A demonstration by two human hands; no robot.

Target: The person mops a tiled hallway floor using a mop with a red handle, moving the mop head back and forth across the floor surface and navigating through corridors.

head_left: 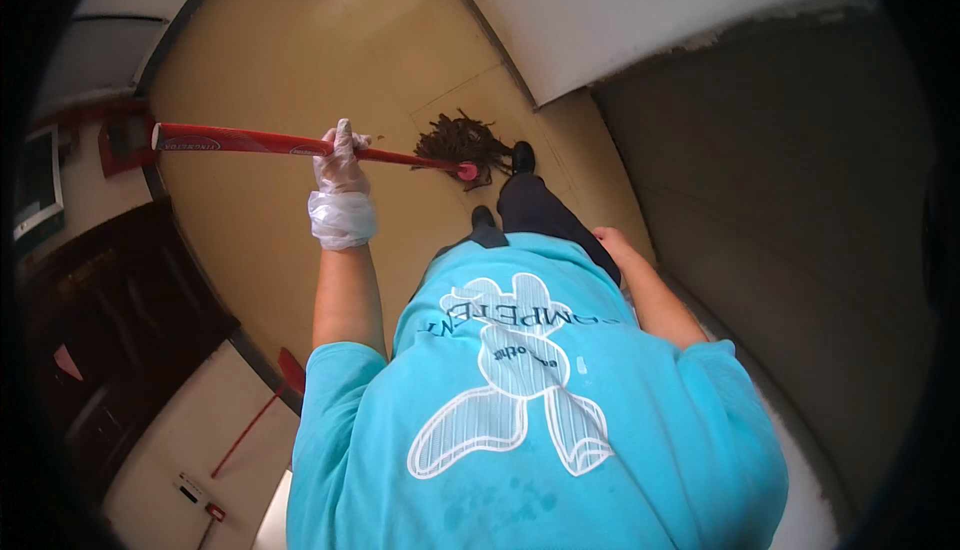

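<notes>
A thin clear plastic glove covers my left hand point(342, 164), which is closed around the red handle of a mop point(259, 140). The handle runs slanting across the view. At its far end, the brown string mop head point(459, 141) lies spread on the tan tiled floor point(292, 70). The strands are close to my right black shoe point(523, 158); my other shoe point(483, 215) is a little behind. My right hand point(613, 242) is bare and hangs beside my dark trousers point(551, 212). Its fingers are mostly hidden, so whether it holds anything does not show.
To the right, a white wall corner point(540, 92) juts out beside a large dark surface point(765, 160). At left are a dark brown door point(120, 332) and a red wall box point(126, 146). A red-handled tool point(247, 434) leans against the white wall.
</notes>
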